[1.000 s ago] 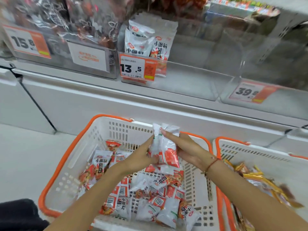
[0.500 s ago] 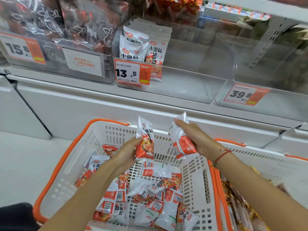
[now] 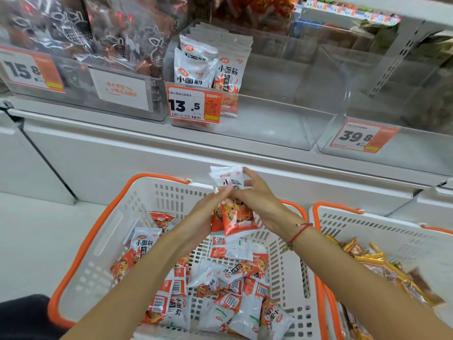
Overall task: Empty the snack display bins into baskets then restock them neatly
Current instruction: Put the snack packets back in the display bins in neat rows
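Observation:
Both hands meet above the white basket with an orange rim. My left hand and my right hand together grip a small stack of white-and-orange snack packets, held upright. Several more of the same packets lie loose in the basket below. On the shelf above, the clear display bin with the 13.5 price tag holds a few packets standing at its left end; the remainder of the bin is bare.
A second orange-rimmed basket to the right holds gold-wrapped snacks. A clear bin tagged 39.8 sits at the right of the shelf. A bin of dark-wrapped snacks tagged 15.8 stands on the left. White floor lies left.
Half a second ago each hand held a packet apart from the other. The hands have now come together and the packets are stacked in one bundle.

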`<state>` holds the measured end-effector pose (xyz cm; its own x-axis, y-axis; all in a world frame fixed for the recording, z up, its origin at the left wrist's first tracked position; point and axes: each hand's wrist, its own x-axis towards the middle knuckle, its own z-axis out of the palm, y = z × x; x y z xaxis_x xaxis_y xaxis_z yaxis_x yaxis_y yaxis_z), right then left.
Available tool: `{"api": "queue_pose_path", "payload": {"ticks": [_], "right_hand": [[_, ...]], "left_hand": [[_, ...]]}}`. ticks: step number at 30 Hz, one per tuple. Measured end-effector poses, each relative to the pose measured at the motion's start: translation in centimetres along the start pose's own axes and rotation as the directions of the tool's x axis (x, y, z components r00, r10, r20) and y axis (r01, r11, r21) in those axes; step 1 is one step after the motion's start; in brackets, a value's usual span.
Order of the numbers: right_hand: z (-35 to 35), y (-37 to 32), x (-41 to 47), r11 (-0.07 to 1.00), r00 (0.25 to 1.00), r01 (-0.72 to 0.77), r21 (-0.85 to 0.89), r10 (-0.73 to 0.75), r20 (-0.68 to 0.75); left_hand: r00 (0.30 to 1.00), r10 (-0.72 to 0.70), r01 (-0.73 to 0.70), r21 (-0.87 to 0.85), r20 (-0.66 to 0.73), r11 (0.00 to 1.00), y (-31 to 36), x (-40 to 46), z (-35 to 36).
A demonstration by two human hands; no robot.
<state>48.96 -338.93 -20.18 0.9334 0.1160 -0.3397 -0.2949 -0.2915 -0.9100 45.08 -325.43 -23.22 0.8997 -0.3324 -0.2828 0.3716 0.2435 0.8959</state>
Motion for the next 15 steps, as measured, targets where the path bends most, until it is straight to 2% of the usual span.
{"api": "queue_pose_path", "payload": {"ticks": [2, 4, 6, 8, 9, 10, 13, 15], "right_hand": [[-0.4, -0.1, -0.1, 0.99, 0.998, 0.044, 0.137, -0.036, -0.061], [-0.9, -0.3, -0.1, 0.983, 0.997, 0.063, 0.173, -0.055, -0.053], [-1.7, -1.1, -0.3, 0.991, 0.998, 0.03, 0.129, -0.038, 0.057], [-2.9, -1.4, -0.4, 0.995, 0.98, 0.004, 0.1, -0.024, 0.197], [-3.4, -1.5, -0.5, 0.995, 0.974, 0.006, 0.102, -0.029, 0.223], [-3.7, -1.4, -0.6, 0.994, 0.976, 0.036, 0.108, -0.058, 0.208], [-3.2, -1.0, -0.9, 0.967, 0.99, 0.127, 0.223, -0.137, 0.034], [-2.3, -0.6, -1.0, 0.957, 0.987, 0.162, 0.241, -0.161, -0.024]], "left_hand": [[0.999, -0.018, 0.015, 0.07, 0.049, 0.997, 0.0, 0.0, 0.1], [1.0, -0.024, 0.022, 0.13, 0.02, 0.991, -0.1, 0.1, 0.1], [1.0, -0.016, 0.018, 0.165, -0.018, 0.986, 0.2, 0.1, -0.4], [1.0, -0.015, 0.016, 0.195, -0.009, 0.981, 0.5, 0.0, -1.2], [1.0, -0.011, 0.01, 0.204, 0.003, 0.979, 0.8, -0.1, -1.5], [1.0, -0.001, -0.001, 0.2, 0.012, 0.98, 1.1, -0.2, -1.5], [0.999, 0.03, -0.032, 0.168, 0.019, 0.985, 1.8, -0.2, -0.8], [0.998, 0.052, -0.047, 0.231, -0.018, 0.972, 2.1, -0.2, -0.2]]}}
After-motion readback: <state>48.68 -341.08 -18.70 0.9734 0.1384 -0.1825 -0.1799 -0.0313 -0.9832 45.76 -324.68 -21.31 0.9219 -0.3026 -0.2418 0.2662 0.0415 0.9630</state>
